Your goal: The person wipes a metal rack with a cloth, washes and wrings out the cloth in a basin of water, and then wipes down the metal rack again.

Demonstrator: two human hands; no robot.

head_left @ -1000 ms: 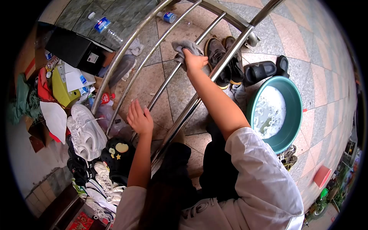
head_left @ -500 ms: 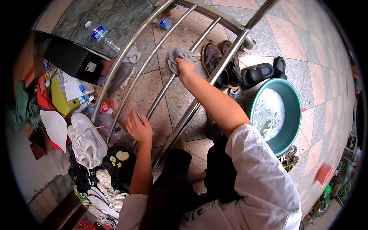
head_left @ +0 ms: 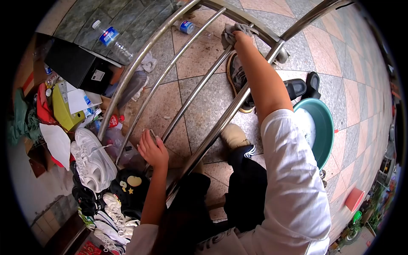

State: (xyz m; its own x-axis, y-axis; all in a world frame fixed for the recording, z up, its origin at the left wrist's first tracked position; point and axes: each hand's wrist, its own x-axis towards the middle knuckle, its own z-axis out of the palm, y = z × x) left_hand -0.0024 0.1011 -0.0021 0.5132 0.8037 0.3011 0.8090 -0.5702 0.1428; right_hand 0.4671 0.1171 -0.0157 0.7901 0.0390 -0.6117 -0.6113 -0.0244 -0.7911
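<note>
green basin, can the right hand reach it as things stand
Probably yes: the right hand holds a grey cloth and would have to cross the metal rail, but the open green basin stands near the white sleeve.

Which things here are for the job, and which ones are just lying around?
For the job:
- grey cloth, in the right hand
- metal rack, which the cloth is on
- green tub with white foam in it, probably

Just lying around, it seems:
- white shoes
- black box
- plastic bottle
- black slippers
</note>
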